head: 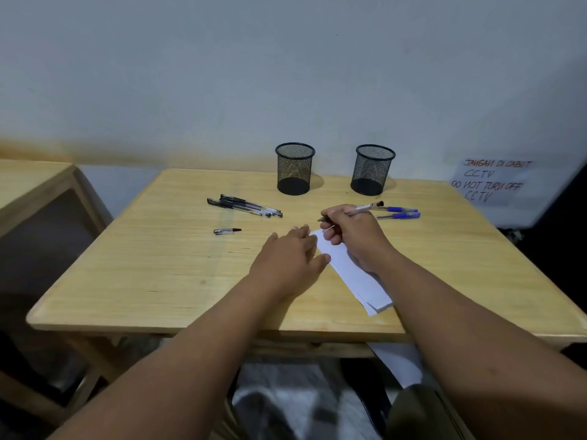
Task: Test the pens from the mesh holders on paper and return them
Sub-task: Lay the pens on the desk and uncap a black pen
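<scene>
Two black mesh holders stand empty at the back of the wooden table (165, 274): the left holder (294, 168) and the right holder (372, 169). A folded white paper (355, 274) lies in the middle. My left hand (290, 257) presses flat on the paper's left edge. My right hand (351, 233) grips an uncapped clear pen (365, 208), its tip pointing left just above the paper's top corner. A loose pen cap (227, 230) lies to the left. Several black pens (244, 205) lie left of centre; two blue-capped pens (398, 212) lie behind my right hand.
A second wooden table (35, 185) stands to the left with a gap between. A handwritten paper sign (492, 181) hangs on the wall at the right. Below the table's front edge are my lap and a white sheet (400, 363).
</scene>
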